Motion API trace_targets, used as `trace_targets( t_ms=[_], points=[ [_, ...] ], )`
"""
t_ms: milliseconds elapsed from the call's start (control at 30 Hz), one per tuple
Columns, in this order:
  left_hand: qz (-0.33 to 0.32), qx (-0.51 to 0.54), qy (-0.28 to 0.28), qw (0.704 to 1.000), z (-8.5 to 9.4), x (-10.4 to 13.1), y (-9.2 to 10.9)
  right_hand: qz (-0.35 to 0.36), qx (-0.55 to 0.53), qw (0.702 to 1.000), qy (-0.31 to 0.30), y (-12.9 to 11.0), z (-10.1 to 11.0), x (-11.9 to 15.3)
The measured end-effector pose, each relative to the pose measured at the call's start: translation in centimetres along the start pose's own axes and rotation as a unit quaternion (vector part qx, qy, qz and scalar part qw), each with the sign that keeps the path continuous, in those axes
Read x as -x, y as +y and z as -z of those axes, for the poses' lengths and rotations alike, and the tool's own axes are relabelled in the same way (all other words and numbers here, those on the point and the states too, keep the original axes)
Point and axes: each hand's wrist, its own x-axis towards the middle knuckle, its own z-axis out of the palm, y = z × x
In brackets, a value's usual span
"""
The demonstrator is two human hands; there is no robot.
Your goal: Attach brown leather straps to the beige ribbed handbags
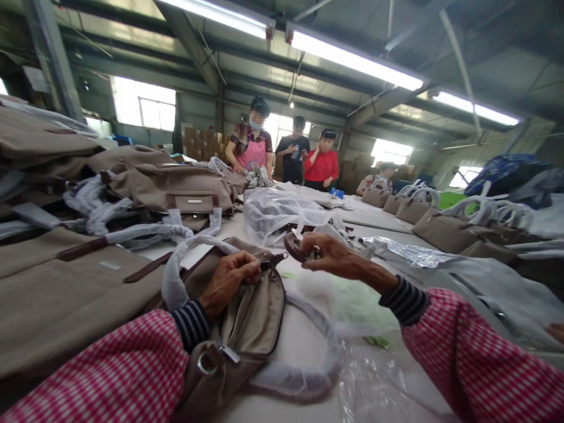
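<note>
A taupe fabric handbag (259,305) lies tilted in front of me, its zipped top facing up and its handles (304,382) wrapped in white film. My left hand (233,279) is closed in a pinch at the far end of its top, beside a small dark tab; what exactly lies between the fingertips is hidden. Just to the right, my right hand (328,255) grips a coiled brown leather strap (294,244), with a bit of metal showing at the fingers. It is held close to the bag's pointed end tab (278,257). A zipper pull (229,353) hangs at the near end.
Similar handbags (176,182) are heaped on the left, and more (449,229) stand in a row on the right. Clear plastic bags (282,211) and sheets (374,376) lie about the table. Several people stand or sit beyond it; part of another hand (556,332) shows at the right edge.
</note>
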Motion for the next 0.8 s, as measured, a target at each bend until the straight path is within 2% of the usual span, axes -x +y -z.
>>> trace_targets(
  t_ms=[67,167,233,300,367,433,533,733,800],
  points=[
    [0.002,0.009,0.001,1.0,0.0,0.0,-0.1,0.063,0.06,0.995,-0.042,-2.5,-1.5,2.6],
    [0.006,0.02,-0.004,1.0,-0.1,0.0,-0.2,0.088,0.114,0.984,-0.103,-4.8,-4.3,6.3],
    [0.006,0.023,-0.011,1.0,-0.2,0.0,-0.2,0.084,0.073,0.985,-0.13,-5.0,-5.4,7.7],
    [0.006,0.023,-0.016,1.0,-0.3,0.1,-0.3,0.068,-0.003,0.992,-0.107,-4.3,-5.4,8.1],
    [0.006,0.022,-0.02,1.0,-0.3,0.1,-0.3,0.015,-0.05,0.998,-0.034,-3.1,-4.8,7.6],
    [0.008,0.021,-0.025,0.999,-0.3,0.0,-0.4,-0.07,-0.048,0.996,0.018,-1.8,-4.2,6.5],
    [0.013,0.018,-0.029,0.999,-0.3,-0.1,-0.3,-0.156,-0.024,0.987,-0.011,-0.7,-4.4,4.6],
    [-0.018,-0.021,-0.02,0.999,-0.8,0.6,0.3,-0.179,0.052,0.978,-0.09,-1.3,-7.9,1.4],
    [-0.01,-0.027,-0.021,0.999,-0.9,0.5,-0.1,-0.204,0.042,0.975,-0.078,-0.9,-9.0,0.7]
  ],
)
